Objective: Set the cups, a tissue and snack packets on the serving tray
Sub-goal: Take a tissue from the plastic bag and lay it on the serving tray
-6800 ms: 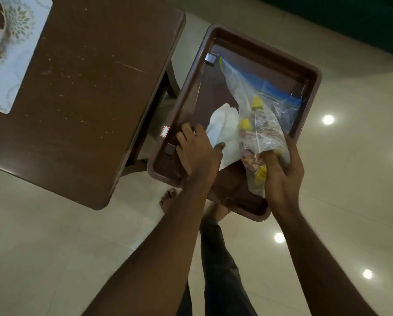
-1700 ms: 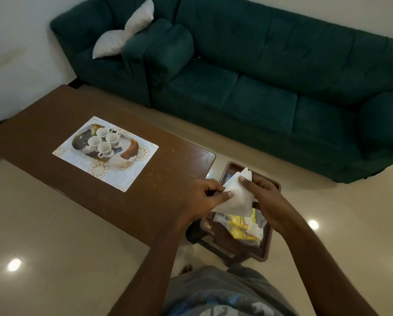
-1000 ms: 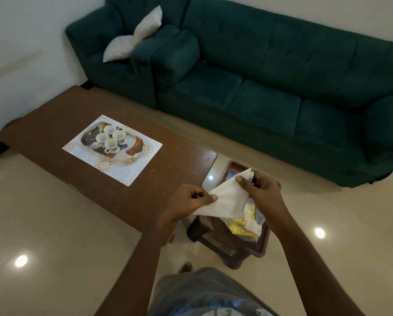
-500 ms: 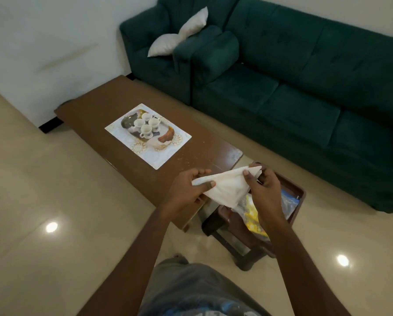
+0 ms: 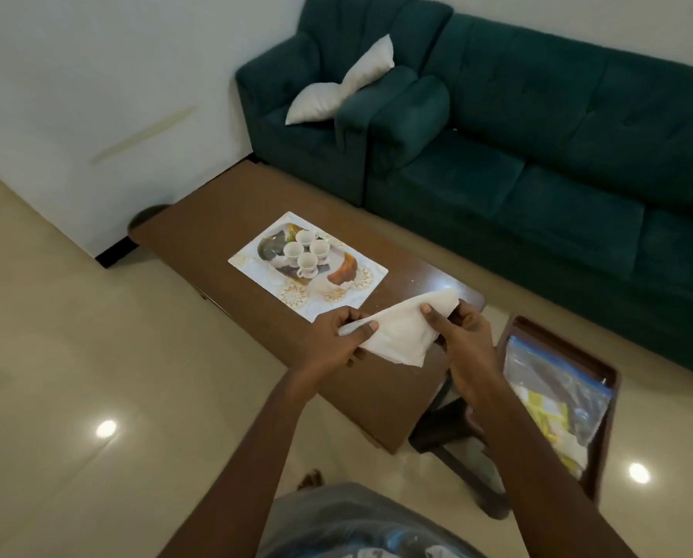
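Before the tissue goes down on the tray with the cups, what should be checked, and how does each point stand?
1. Tissue pinched by left hand and right hand: ok.
2. Four cups upright on patterned tray: ok.
3. Bare spot at that tray's near end: ok.
4. Snack packets on it: not ok; they lie in the zip bag in the brown tray.
5. Tissue neatly folded: cannot tell.

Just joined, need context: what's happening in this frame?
A person holds a white tissue above the wooden table, left hand and right hand pinching opposite ends. Four white cups stand on the patterned serving tray there. The zip bag of snack packets lies in a brown tub beside the table, untouched.
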